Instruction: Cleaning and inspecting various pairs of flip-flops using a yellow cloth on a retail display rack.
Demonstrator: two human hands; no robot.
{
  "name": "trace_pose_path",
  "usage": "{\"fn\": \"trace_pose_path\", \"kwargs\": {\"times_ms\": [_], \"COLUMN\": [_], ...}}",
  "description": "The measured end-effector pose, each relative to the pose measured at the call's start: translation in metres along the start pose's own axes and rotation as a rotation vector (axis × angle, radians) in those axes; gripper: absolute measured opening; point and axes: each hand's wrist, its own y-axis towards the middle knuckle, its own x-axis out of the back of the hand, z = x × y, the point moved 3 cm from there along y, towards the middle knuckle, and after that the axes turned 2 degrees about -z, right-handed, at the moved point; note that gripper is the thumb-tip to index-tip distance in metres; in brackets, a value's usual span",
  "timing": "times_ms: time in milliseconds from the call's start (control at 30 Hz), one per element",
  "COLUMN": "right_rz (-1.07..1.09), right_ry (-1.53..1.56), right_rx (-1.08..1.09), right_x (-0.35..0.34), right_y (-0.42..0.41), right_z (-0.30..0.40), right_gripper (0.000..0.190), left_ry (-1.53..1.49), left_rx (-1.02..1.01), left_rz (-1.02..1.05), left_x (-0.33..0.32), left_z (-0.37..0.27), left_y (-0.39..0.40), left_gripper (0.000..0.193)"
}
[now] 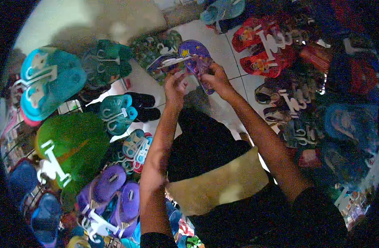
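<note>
Before me is a pair of purple flip-flops with yellow stars, joined by a white plastic hanger [174, 62]. My right hand [219, 81] grips the near end of the right purple flip-flop [191, 49], thumb on its top. The other flip-flop [156, 64] is turned edge-on to the left. Just below it, my left hand [174, 88] has its fingers curled close to the hanger and straps. Blur hides exactly what those fingers pinch. Behind the pair, a green patterned pair of sandals [155, 46] hangs on a hanger.
Turquoise sandals [68, 76], green flip-flops [81, 136] and purple sandals [108, 186] hang on the left. On the right are red flip-flops [259, 63] and dark sandals [270, 93] on white hangers. Light floor tiles [236, 59] lie below. A tan bag or cloth [220, 186] crosses my waist.
</note>
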Motion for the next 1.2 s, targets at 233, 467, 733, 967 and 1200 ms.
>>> {"fn": "trace_pose_path", "kwargs": {"times_ms": [233,467,733,967,1200], "right_rz": [-0.018,-0.033,0.165,0.335,0.465], "right_ry": [-0.163,0.015,0.321,-0.179,-0.341], "right_rx": [0.197,0.301,0.117,0.207,0.210], "right_x": [0.020,0.064,0.063,0.046,0.027], "right_y": [-0.052,-0.162,-0.306,-0.362,-0.379], "right_z": [0.106,0.197,0.238,0.194,0.129], "right_gripper": [0.029,0.028,0.036,0.025,0.033], "left_ry": [0.867,0.425,0.588,0.619,1.222], "left_rx": [-0.907,-0.899,-1.096,-0.871,-0.674], "left_rz": [-0.278,-0.141,-0.047,-0.176,-0.255], "left_x": [-0.063,-0.115,-0.103,-0.089,-0.065], "left_z": [-0.065,-0.096,-0.049,-0.020,0.011], "left_y": [-0.090,-0.234,-0.397,-0.483,-0.484], "left_gripper": [0.025,0.037,0.044,0.056,0.053]}}
